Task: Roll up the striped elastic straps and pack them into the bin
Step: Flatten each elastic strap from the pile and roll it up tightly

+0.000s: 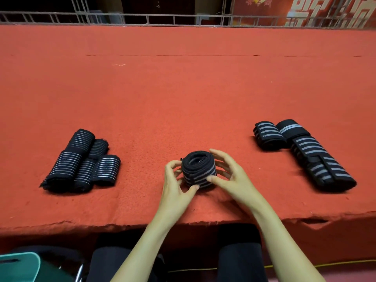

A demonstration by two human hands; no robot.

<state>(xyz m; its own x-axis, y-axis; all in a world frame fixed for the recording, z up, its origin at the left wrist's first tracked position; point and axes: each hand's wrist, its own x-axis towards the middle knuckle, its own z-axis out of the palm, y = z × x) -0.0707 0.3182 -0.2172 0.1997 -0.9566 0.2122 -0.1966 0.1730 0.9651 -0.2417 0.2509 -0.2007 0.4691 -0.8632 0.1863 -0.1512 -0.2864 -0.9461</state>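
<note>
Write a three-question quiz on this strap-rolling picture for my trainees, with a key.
1. True or false: the rolled strap stands with its spiral end facing up on the red table.
2. Who grips the roll? A: left hand alone. B: right hand alone. C: both hands.
3. Fill in: the pile of thin-striped straps lies to the person's ____; the wide-striped straps lie opposite.
Key: 1 true; 2 C; 3 left.

Teal bin [24, 258] cut by the lower-left corner; flanks of rolled strap [198, 171] behind fingers [223, 161]
</note>
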